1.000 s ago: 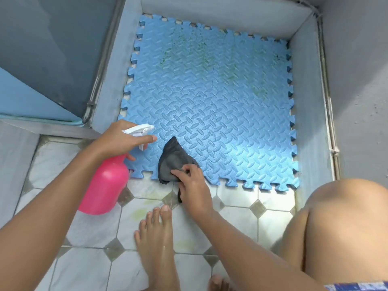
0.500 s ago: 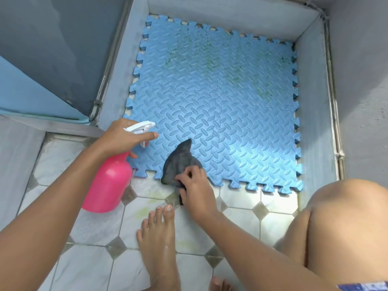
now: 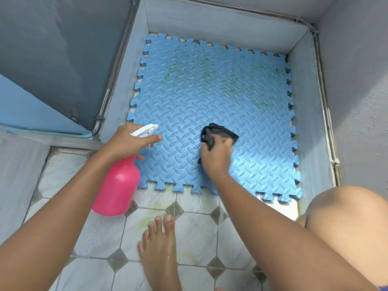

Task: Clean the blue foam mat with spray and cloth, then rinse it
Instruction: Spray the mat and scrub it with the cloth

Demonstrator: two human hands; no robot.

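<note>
Left hand (image 3: 128, 141) grips pink spray bottle (image 3: 117, 185) at its neck, right hand (image 3: 217, 156) presses soft, limp dark cloth (image 3: 218, 132) onto the blue foam mat (image 3: 210, 97), likely light, flexible, best lifted by an edge.

left hand (image 3: 128, 140): fist closed, index finger extended | right hand (image 3: 217, 157): palm down, fingers (image 3: 210, 143) curled

Single head-worn view, steeply downward and close, over the blue foam mat (image 3: 214, 114) and tiled floor (image 3: 195, 234).

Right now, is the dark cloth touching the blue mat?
Touching. The head view shows the right hand pressing the dark cloth flat onto the blue mat.
</note>
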